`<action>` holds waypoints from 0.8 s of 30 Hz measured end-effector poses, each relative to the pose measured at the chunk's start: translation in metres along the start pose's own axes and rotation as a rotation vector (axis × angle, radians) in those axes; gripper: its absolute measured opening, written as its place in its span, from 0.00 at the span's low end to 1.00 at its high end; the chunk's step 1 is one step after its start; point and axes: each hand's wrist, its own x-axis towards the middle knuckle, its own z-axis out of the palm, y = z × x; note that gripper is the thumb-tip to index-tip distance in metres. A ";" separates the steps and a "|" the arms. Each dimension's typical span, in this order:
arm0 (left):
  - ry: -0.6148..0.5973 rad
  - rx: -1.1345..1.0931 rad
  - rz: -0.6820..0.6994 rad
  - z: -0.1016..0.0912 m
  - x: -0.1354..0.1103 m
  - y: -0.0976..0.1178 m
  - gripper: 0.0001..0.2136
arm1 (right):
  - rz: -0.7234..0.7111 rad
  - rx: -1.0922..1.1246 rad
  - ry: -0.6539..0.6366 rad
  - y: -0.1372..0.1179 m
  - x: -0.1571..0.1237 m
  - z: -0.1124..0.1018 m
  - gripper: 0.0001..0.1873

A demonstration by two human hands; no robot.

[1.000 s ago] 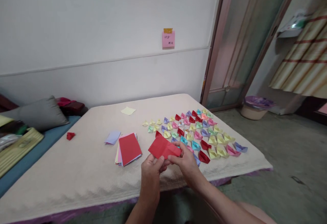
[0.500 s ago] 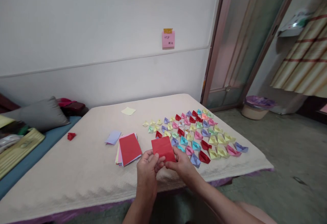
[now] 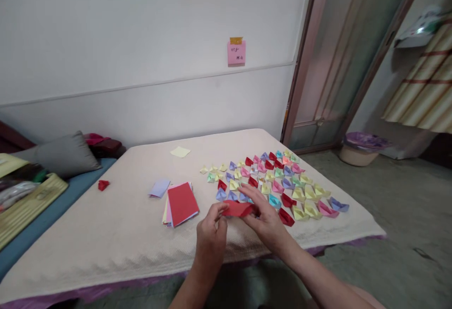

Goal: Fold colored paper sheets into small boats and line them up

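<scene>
Both my left hand (image 3: 211, 234) and right hand (image 3: 266, 218) pinch a folded red paper sheet (image 3: 238, 209), seen edge-on as a thin crimson strip above the near edge of the cream bedspread (image 3: 116, 233), small coloured paper boats (image 3: 282, 184) at its one o'clock

Left hand (image 3: 211, 233), right hand (image 3: 265, 217) pinch red paper (image 3: 238, 209).

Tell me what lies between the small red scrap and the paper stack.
A lavender sheet, beside the stack; bare cover reaches on to the scrap. Head view.
</scene>
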 end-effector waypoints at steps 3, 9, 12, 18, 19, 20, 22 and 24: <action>-0.031 -0.002 0.060 -0.001 -0.004 0.004 0.13 | -0.067 0.018 -0.048 0.001 0.000 0.000 0.13; 0.022 0.030 0.069 -0.002 -0.008 0.008 0.11 | -0.088 0.103 -0.067 -0.001 -0.004 -0.002 0.11; 0.048 0.008 0.054 -0.002 -0.008 0.009 0.11 | -0.081 0.127 -0.071 -0.003 -0.005 -0.001 0.07; 0.032 0.010 0.076 -0.001 -0.012 0.009 0.13 | 0.078 0.227 -0.005 -0.003 -0.004 0.002 0.05; 0.020 0.010 0.085 0.000 -0.013 0.006 0.14 | 0.112 0.250 0.018 -0.003 -0.004 0.003 0.06; 0.009 0.017 0.099 0.001 -0.014 0.004 0.16 | 0.145 0.268 0.039 -0.002 -0.004 0.004 0.06; -0.012 0.061 0.129 0.003 -0.015 -0.003 0.18 | 0.204 0.292 0.085 0.000 -0.004 0.007 0.07; -0.010 0.112 0.157 0.005 -0.015 -0.010 0.18 | 0.248 0.311 0.130 0.002 -0.005 0.010 0.07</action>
